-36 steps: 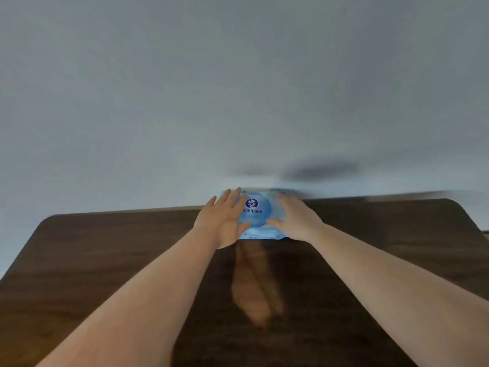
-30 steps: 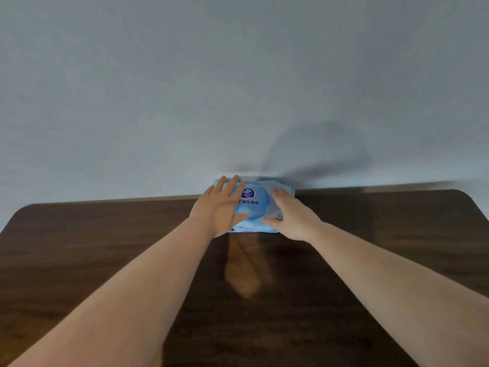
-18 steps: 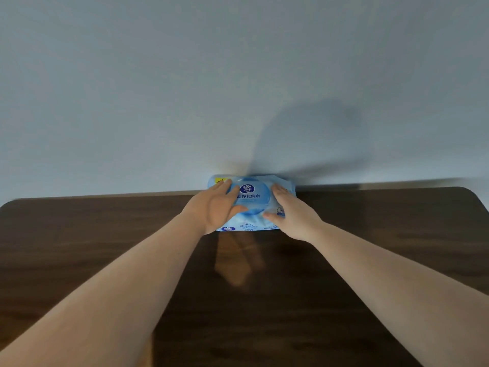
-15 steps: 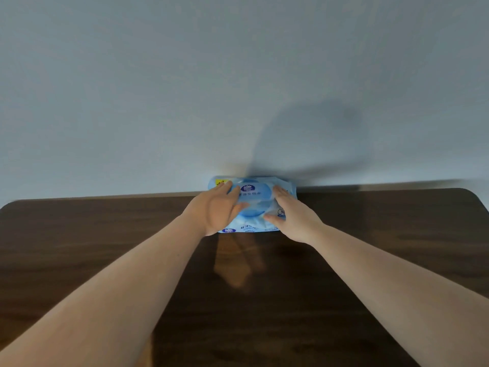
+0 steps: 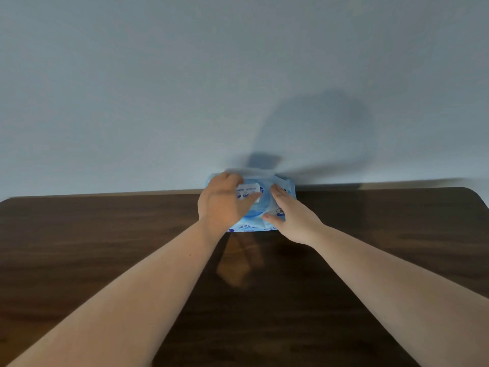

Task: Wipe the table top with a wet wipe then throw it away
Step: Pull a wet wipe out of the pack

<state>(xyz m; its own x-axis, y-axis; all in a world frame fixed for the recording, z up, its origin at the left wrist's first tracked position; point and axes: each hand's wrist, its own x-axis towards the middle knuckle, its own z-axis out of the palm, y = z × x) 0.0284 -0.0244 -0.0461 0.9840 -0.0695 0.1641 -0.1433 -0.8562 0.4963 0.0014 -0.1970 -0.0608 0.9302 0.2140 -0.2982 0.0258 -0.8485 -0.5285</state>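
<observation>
A light blue wet wipe pack [image 5: 250, 220] lies at the far edge of the dark wooden table [image 5: 105, 234], against the wall. My left hand [image 5: 221, 205] is on the pack's left half, its fingers curled around the lid flap [image 5: 247, 194]. The flap is lifted back and shows its white underside. Its upper edge is blurred. My right hand [image 5: 289, 215] lies on the pack's right half and holds it down, fingers spread. No loose wipe is in view.
A plain pale wall [image 5: 185, 88] rises directly behind the table's far edge. The table's rounded far right corner [image 5: 471, 193] is in view. Both forearms stretch across the middle of the table top.
My left hand has moved from lying on the pack's front to pulling the lid flap up and back. The right hand has stayed pressed on the pack. The view has steadied.
</observation>
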